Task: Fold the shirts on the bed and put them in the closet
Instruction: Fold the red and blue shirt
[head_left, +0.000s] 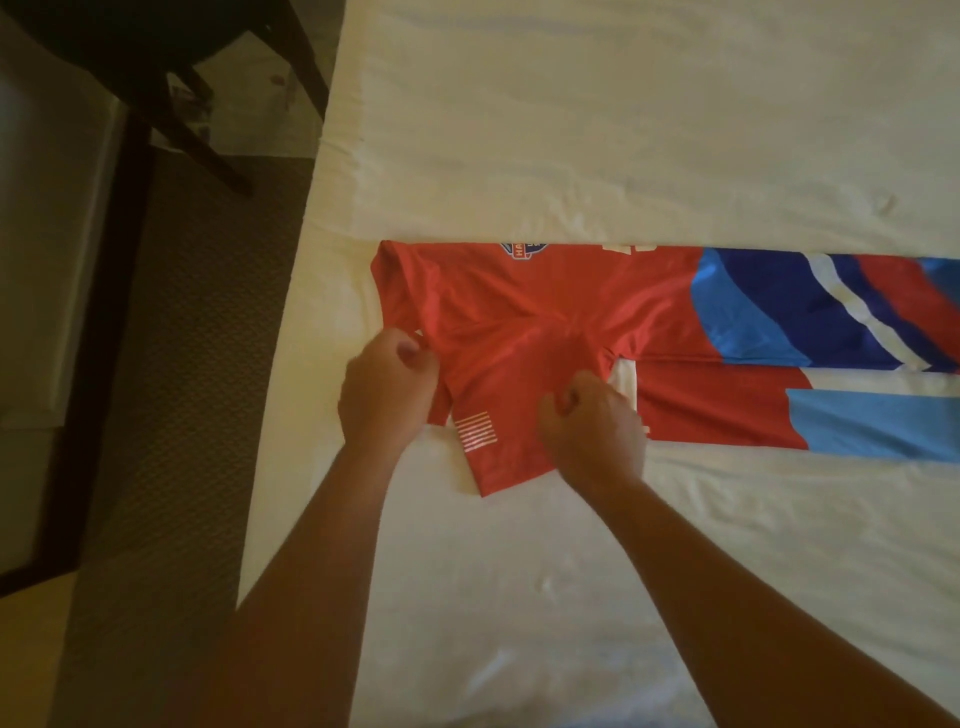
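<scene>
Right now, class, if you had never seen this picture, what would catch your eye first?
A bright red shirt with blue and white stripes lies across the white bed, running off the right edge. The left hand pinches its near shoulder and the right hand grips the sleeve. A dark chair stands on the floor, upper left.

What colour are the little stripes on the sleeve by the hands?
The little stripes look pale orange to whitish, on the red shirt. The head view shows them, between both hands.
</scene>
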